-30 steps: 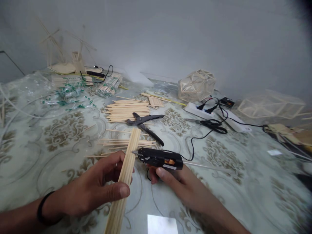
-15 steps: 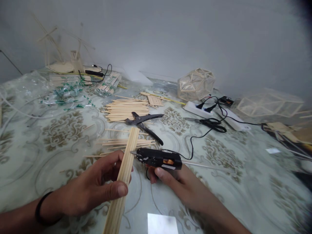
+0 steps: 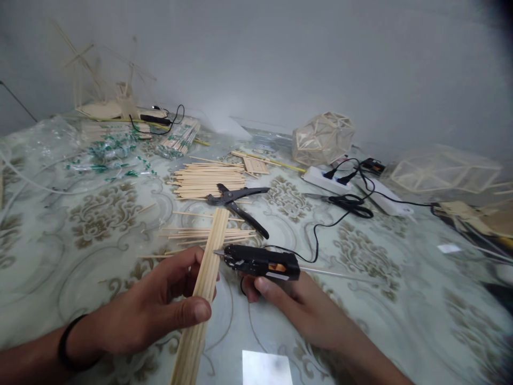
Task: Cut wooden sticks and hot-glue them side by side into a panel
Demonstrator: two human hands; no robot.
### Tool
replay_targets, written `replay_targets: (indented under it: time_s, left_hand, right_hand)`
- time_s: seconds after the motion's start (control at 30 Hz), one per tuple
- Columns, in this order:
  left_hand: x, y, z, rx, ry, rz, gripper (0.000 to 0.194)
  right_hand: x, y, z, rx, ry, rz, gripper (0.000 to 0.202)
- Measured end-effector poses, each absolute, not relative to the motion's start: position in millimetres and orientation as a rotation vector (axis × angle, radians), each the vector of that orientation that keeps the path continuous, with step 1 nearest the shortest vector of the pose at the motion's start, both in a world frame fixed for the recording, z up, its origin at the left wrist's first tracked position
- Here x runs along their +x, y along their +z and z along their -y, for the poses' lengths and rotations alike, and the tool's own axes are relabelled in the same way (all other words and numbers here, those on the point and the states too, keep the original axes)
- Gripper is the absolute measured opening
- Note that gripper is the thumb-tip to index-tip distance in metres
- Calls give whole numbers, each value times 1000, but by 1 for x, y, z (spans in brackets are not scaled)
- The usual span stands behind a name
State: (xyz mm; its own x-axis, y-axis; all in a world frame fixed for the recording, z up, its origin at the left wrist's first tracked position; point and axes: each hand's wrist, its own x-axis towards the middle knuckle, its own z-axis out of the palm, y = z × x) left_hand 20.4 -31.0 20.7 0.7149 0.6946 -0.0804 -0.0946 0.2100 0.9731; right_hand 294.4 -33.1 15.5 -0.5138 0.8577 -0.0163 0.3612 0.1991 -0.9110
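My left hand point(image 3: 160, 305) is closed round a long flat strip of joined wooden sticks point(image 3: 206, 278), thumb on top and fingers underneath. The strip slants from the bottom edge up toward the middle of the table. In my right hand point(image 3: 280, 299) is a black hot glue gun point(image 3: 260, 261), a clear glue stick point(image 3: 336, 272) poking out of its back. Its metal nozzle points left and meets the strip's right side, above my left thumb. Beyond the strip lie loose thin sticks point(image 3: 236, 234) and dark-handled pliers point(image 3: 240, 199), whose jaws reach a larger stick pile point(image 3: 208, 179).
Black scissors point(image 3: 348, 206) lie right of the pliers. Behind them a white power strip point(image 3: 326, 181) feeds black cords. Stick-framed models point(image 3: 323, 138) stand along the wall. At the left are plastic wrappers point(image 3: 116, 155) and packed sticks point(image 3: 178, 138). A patterned cover point(image 3: 401, 321) spans the table.
Hardly anything differs. Both hands keep their hold, and the glue gun's nozzle stays at nearly the same spot on the strip.
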Motion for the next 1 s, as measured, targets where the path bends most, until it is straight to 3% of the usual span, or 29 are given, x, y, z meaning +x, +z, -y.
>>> replay_targets:
  time_s: [1.0]
  left_hand:
    - [21,22,33,1235,630,-574,33]
  right_hand:
    - [292,18,36,-1138,1274,1994,54]
